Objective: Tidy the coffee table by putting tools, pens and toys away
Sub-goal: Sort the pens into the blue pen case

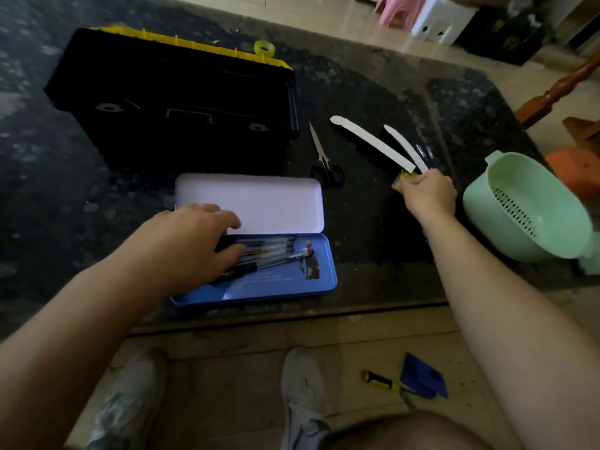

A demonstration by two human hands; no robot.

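**A:** Which step is this?

**B:** Pens, I'd say. The left grip (pixel 194 241) lies with fingers loosely spread on the pens (pixel 269 251) inside the open pencil case (pixel 276 285), at the near edge of the counter (pixel 373 238). It seems to hold nothing.

**A:** And the other?

**B:** The right grip (pixel 428 193) is closed round the ends of two white strips (pixel 370 141) and what look like dark pens, held up to the right of the case.

**A:** Next?

**B:** Probably carry that bundle across to the case, sorting pens from strips. The scissors (pixel 321 154) lie untouched just behind the case, beside the black toolbox (pixel 175 108). A screwdriver (pixel 381 381) lies on the floor.
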